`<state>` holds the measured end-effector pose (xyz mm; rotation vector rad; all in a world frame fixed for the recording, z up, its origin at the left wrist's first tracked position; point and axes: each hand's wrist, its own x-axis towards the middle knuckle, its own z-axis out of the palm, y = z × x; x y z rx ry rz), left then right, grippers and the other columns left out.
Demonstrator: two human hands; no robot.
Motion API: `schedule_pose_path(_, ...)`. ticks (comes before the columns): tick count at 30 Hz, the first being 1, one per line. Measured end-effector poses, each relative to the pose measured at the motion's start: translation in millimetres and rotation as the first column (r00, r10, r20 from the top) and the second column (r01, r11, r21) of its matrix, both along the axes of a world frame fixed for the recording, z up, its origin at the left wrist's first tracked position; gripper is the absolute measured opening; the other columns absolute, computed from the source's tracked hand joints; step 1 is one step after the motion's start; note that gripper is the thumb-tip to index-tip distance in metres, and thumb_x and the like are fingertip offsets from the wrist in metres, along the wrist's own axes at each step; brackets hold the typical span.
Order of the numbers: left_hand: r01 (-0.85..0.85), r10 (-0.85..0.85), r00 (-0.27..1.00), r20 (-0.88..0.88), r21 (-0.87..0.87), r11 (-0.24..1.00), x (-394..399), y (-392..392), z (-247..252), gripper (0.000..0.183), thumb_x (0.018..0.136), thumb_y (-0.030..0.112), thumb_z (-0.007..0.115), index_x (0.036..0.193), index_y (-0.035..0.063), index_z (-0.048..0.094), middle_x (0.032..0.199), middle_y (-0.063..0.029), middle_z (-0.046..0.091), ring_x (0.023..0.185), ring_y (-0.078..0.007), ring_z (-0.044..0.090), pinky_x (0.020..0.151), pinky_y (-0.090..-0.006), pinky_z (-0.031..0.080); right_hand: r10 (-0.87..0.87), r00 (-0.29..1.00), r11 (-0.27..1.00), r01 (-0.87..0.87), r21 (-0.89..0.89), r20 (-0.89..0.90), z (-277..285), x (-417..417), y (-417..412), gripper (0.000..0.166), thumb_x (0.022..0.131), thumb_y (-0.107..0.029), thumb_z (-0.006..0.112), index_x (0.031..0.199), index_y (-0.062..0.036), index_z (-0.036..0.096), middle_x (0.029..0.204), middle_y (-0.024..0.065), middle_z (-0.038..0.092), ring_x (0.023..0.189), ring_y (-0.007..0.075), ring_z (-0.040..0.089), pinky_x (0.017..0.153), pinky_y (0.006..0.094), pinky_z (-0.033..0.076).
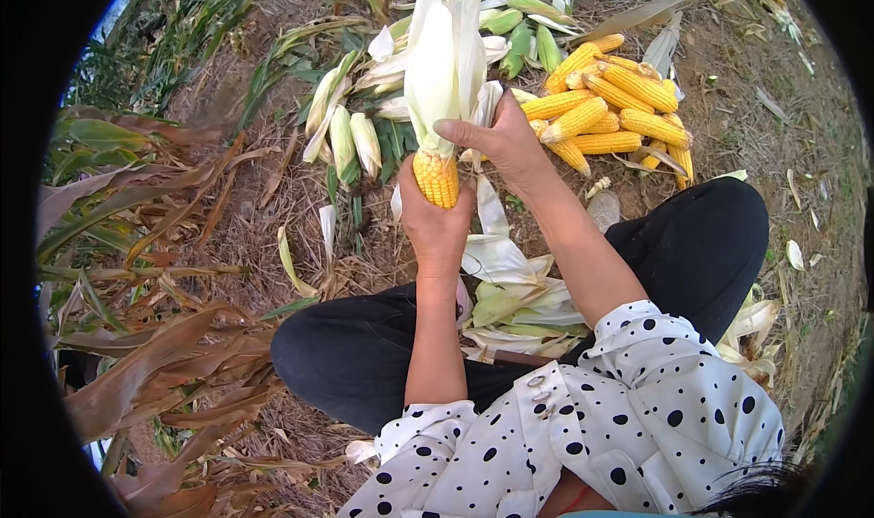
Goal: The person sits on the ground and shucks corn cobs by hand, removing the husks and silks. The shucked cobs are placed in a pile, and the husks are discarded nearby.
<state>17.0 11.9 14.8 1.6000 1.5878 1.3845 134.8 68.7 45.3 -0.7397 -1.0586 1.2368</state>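
Observation:
My left hand (435, 224) grips the yellow kernel part of a corn cob (437, 178), which points towards me. Pale husk leaves (433, 60) are folded back from the kernels and stretch away at the cob's far end. With thumb and fingers, my right hand (509, 142) holds these husk leaves near their base. Just beyond my right hand lies a pile of bare yellow corn cobs (580, 118). To the left of the held cob, several ears still in their husks (345, 139) rest on the ground. The right fingertips are partly hidden by husk.
Loose husks (519, 289) lie between my bent legs (362, 354). More green husked ears (522, 43) sit at the far side. Dry corn stalks and leaves (177, 368) crowd the left. Straw-strewn soil (744, 129) spreads to the right.

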Motion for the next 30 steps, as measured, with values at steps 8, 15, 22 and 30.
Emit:
schedule_pose_path(8,0.142,-0.145,0.982,-0.124,-0.035,0.989,7,-2,-11,0.068,0.067,0.013,0.075,0.124,0.0,0.041,0.104,-0.0194,0.06,0.094,-0.0288,0.061,0.083,-0.0355,0.048,-0.194,0.979,0.978,0.187,-0.092,-0.066,-22,-10,1,0.036,0.09,-0.011,0.058,0.123,0.0022,0.05,0.109,0.007,0.06,0.099,0.011,0.056,0.084,0.0254,0.046)
schedule_pose_path(15,0.205,-0.199,0.979,0.051,-0.185,0.961,6,0,-12,0.057,0.061,0.008,0.071,0.111,0.0009,0.046,0.096,-0.018,0.059,0.087,-0.0336,0.06,0.079,-0.0393,0.047,-0.06,0.936,0.954,-0.048,-0.295,-0.346,4,-7,-9,0.023,0.092,-0.01,0.05,0.111,0.0035,0.053,0.088,0.0094,0.061,0.072,0.0176,0.059,0.068,0.0337,0.051)
schedule_pose_path(22,0.384,-0.331,0.894,0.3,-0.136,0.913,-5,5,-16,0.05,0.055,0.007,0.072,0.1,-0.0001,0.051,0.084,-0.0099,0.059,0.075,-0.0187,0.057,0.072,-0.031,0.047,-0.072,0.856,0.934,-0.122,-0.335,-0.511,11,-9,-14,0.014,0.088,-0.005,0.042,0.094,0.0022,0.052,0.063,-0.0005,0.043,0.056,0.0112,0.044,0.063,0.0309,0.045)
schedule_pose_path(30,0.67,-0.351,0.595,0.723,-0.205,0.714,-8,-6,-9,0.048,0.056,0.002,0.071,0.101,0.0028,0.054,0.085,-0.002,0.058,0.075,-0.0107,0.057,0.07,-0.0254,0.047,0.119,0.87,0.905,-0.293,-0.309,-0.479,16,3,-15,0.011,0.088,-0.006,0.039,0.092,-0.0024,0.049,0.06,-0.0047,0.037,0.052,0.0081,0.04,0.061,0.0305,0.045)
